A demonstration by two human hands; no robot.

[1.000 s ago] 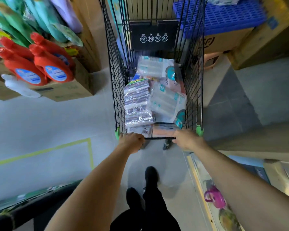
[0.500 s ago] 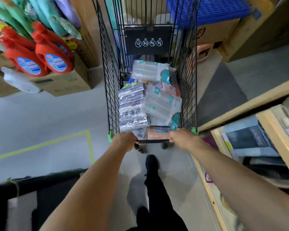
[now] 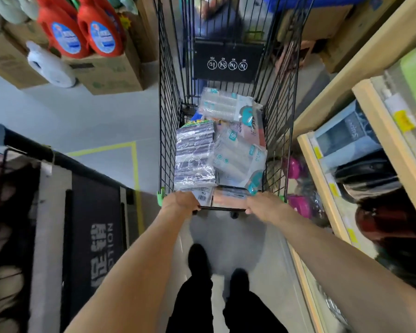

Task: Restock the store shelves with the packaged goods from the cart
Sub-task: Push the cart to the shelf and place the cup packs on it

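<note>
Now | left hand (image 3: 181,203), right hand (image 3: 262,204): both grasping cart handle (image 3: 222,208) | two red detergent bottles (image 3: 82,27) on box

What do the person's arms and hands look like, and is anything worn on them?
Both forearms are bare: no sleeves, gloves, watch or rings show on the left hand or the right hand. Lower down, the person wears dark trousers and dark shoes.

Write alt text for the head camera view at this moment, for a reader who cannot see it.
Both hands, left hand and right hand, grip the handle of a black wire cart holding clear-wrapped packaged goods. Wooden store shelves stand along the right; red detergent bottles sit in cardboard boxes at upper left.
</note>
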